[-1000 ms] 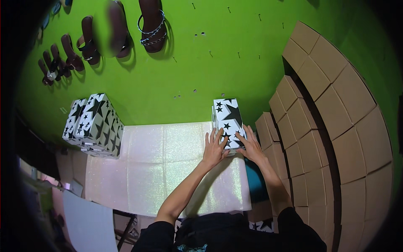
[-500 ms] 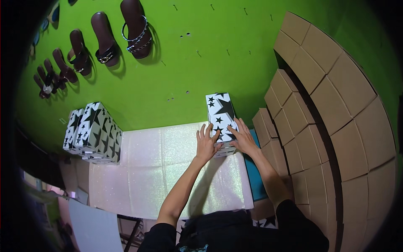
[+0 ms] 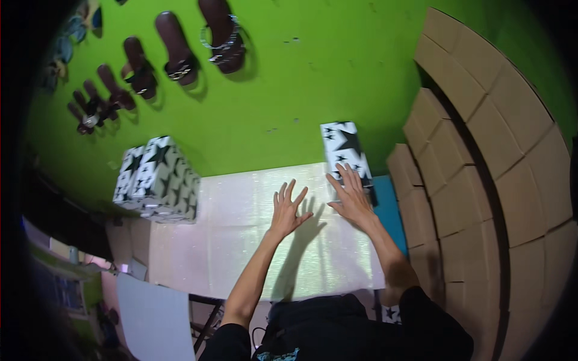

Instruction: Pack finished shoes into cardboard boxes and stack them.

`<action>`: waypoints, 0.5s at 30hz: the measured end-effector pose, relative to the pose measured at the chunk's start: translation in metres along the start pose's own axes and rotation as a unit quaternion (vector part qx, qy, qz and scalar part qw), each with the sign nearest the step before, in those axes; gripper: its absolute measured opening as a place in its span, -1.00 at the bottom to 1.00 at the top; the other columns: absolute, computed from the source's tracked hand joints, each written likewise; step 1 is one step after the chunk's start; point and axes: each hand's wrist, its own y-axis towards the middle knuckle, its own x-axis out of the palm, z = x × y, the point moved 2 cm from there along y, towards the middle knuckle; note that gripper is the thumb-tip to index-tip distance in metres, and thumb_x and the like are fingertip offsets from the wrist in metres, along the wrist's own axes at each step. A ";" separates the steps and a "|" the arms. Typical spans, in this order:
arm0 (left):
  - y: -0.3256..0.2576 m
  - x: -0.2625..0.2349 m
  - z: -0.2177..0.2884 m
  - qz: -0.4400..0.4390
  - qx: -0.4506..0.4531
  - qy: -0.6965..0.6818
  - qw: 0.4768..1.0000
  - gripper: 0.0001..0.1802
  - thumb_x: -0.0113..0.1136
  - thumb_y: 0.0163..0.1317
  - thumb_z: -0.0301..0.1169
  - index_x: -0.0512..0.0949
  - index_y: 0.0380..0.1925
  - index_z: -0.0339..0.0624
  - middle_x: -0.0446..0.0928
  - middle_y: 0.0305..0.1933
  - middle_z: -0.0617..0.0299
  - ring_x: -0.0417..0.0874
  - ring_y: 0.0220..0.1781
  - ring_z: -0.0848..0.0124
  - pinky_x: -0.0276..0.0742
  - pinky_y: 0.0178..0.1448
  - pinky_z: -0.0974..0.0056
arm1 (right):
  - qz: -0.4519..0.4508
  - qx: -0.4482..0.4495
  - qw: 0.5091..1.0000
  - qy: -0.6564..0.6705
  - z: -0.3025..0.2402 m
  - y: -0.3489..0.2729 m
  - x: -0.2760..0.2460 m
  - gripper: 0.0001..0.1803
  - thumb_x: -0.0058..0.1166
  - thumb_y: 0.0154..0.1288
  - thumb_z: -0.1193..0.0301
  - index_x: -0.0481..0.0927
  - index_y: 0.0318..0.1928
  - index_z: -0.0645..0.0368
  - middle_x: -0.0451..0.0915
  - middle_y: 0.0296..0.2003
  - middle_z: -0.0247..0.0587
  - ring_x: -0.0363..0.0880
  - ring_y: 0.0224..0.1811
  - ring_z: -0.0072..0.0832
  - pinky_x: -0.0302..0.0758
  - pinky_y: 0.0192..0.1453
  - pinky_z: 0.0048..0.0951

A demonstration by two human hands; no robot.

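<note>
Star-patterned box lies lengthwise, pointing toward wall.

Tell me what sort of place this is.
Probably a small shoe shop or its packing room: sandals hang on the green wall, star-printed boxes sit on the table, and brown cartons are stacked alongside.

We find a footwear shop or its packing area: sandals hang displayed on the green wall at upper left, star-printed boxes sit on the glittery tabletop, and flat cardboard cartons stack at right.
</note>
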 end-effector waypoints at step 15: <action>-0.203 -0.277 -0.280 0.221 -0.085 0.181 0.955 -0.23 0.47 0.05 -0.36 0.41 0.31 -0.12 0.23 0.44 -0.15 0.22 0.47 -0.17 0.10 0.49 -0.24 | 0.034 -0.089 0.991 0.092 -0.313 0.148 0.177 -0.31 0.31 0.26 0.16 0.42 0.33 0.13 0.19 0.39 0.14 0.10 0.47 0.17 0.17 0.52 0.08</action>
